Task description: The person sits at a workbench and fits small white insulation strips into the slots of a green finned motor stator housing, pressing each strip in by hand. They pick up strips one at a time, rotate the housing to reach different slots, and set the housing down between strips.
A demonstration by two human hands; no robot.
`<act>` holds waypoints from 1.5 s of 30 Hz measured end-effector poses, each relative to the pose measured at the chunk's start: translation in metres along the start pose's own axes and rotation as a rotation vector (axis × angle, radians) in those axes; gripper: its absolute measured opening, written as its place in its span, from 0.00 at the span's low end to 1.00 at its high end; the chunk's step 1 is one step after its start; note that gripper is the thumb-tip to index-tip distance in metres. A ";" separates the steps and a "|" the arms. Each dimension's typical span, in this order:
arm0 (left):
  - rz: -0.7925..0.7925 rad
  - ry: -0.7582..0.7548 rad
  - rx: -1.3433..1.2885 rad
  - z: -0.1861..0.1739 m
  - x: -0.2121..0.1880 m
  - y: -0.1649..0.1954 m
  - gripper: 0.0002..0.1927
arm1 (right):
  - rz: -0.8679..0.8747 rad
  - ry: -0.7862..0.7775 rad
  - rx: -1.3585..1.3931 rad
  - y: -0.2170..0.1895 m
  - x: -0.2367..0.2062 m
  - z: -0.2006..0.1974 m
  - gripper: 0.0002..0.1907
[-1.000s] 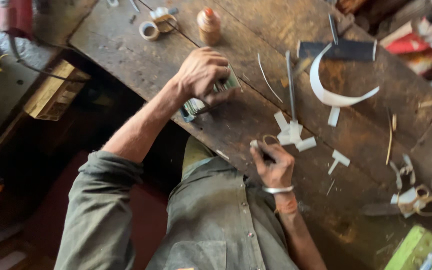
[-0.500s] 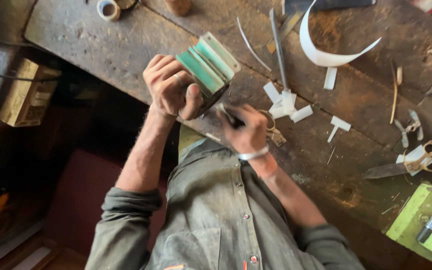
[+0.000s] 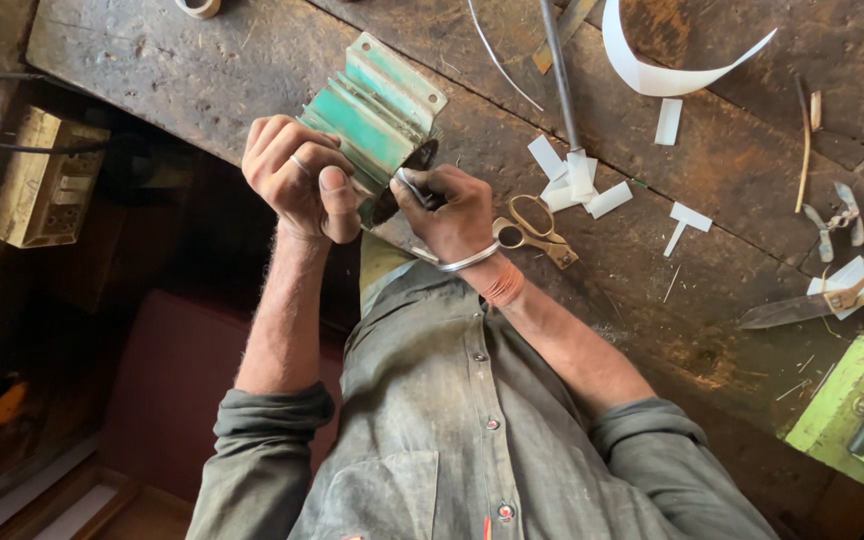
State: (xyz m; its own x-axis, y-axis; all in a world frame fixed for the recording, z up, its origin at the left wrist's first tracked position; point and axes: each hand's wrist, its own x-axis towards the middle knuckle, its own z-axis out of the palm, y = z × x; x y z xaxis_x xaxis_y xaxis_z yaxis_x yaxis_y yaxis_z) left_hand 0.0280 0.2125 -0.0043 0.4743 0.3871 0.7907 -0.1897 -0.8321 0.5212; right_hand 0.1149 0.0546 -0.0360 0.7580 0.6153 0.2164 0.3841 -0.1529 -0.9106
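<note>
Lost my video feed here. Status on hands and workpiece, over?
Left hand grips green finned metal housing. Right hand works a small tool at its opening. Scissors beside right wrist.

Ribbed green metal housing (image 3: 377, 115), tilted, gripped above the bench edge.

A worn wooden workbench (image 3: 202, 70) — strewn with scissors (image 3: 535, 228), white paper scraps (image 3: 572, 180) and a curled white strip (image 3: 657, 75).
</note>
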 end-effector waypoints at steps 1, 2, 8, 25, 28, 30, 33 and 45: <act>0.001 0.007 -0.004 0.001 0.000 0.000 0.20 | -0.008 -0.001 0.025 0.000 0.001 0.000 0.08; 0.002 0.014 -0.006 0.001 0.001 -0.001 0.21 | 0.127 -0.024 0.060 0.000 0.001 0.001 0.09; -0.008 0.007 -0.017 0.000 0.002 -0.001 0.22 | 0.146 -0.065 0.087 0.002 0.001 0.003 0.09; 0.037 -0.030 -0.034 0.003 0.008 -0.001 0.20 | -0.178 -0.303 -0.215 0.008 0.017 -0.009 0.08; 0.049 -0.034 -0.020 0.004 0.008 -0.004 0.19 | -0.133 -0.192 -0.165 0.007 0.017 -0.007 0.07; 0.046 -0.021 -0.019 0.005 0.007 -0.005 0.19 | -0.098 -0.216 -0.145 0.007 0.012 -0.006 0.11; 0.028 -0.009 -0.022 0.003 0.006 -0.008 0.18 | -0.141 -0.186 -0.080 0.001 0.001 -0.008 0.17; 0.024 -0.024 -0.021 0.002 0.007 -0.008 0.18 | -0.248 -0.067 -0.120 0.012 -0.004 -0.006 0.12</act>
State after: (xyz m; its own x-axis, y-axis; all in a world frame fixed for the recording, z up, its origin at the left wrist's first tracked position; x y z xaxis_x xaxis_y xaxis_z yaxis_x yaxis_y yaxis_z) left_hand 0.0350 0.2210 -0.0033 0.4897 0.3574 0.7952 -0.2194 -0.8322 0.5092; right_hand 0.1199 0.0456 -0.0451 0.5985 0.6942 0.3998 0.6159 -0.0796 -0.7838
